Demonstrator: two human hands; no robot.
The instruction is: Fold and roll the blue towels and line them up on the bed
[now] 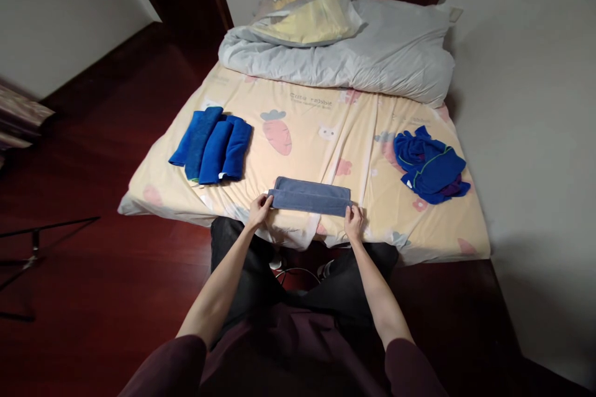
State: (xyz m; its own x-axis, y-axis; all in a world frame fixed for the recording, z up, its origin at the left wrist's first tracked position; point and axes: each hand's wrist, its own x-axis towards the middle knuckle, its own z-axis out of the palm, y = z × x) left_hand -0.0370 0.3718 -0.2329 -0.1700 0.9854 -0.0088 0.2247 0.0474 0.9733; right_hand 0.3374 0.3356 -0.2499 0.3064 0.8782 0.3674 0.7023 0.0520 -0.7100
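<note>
A grey-blue towel (310, 197), partly folded into a long strip, lies at the front edge of the bed. My left hand (259, 209) pinches its left end between thumb and fingers. At the opposite end, my right hand (354, 221) grips the near right corner. The near layer overlaps the far one, whose edge shows behind it. To the left rest several rolled or folded blue towels (216, 146) side by side. Over on the right is a crumpled heap of blue cloths (431, 164) with green edging and some purple showing.
The bed (302, 130) has a pale yellow sheet with carrot and rabbit prints. A bunched grey quilt (395, 43) and a yellow pillow (316, 12) lie at its head. A wall (535, 136) stands close on the right. Black tripod legs (35, 248) reach in at left.
</note>
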